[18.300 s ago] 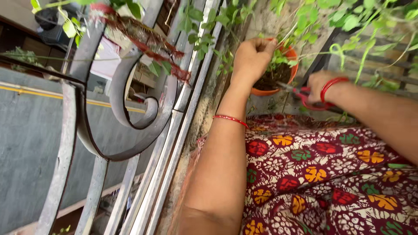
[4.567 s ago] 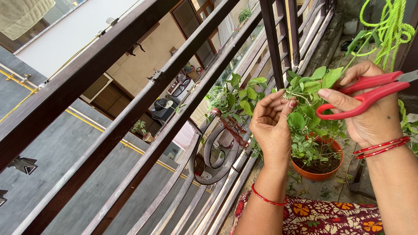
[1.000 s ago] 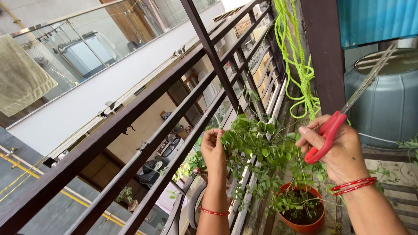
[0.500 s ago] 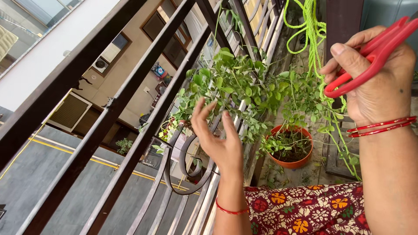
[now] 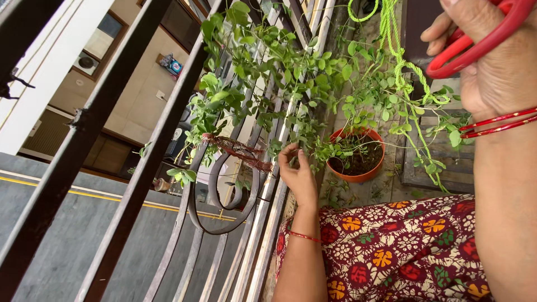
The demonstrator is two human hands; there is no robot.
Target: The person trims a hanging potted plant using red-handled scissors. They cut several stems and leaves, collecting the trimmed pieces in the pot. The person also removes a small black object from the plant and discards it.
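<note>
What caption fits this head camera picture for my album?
Left hand touches leafy plant by orange pot; right hand holds red scissors.

R hand point(image 5: 492, 61) & red scissors point(image 5: 475, 47): cut by top edge, blades unseen | L hand point(image 5: 298, 176) fingertips: hidden in leaves point(image 5: 291, 72)

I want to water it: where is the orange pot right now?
In the head view the orange pot stands on the balcony floor right of centre, just right of the left hand and beside the railing.

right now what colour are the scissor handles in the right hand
Red, seen in the head view: scissor handles in the right hand.
</note>
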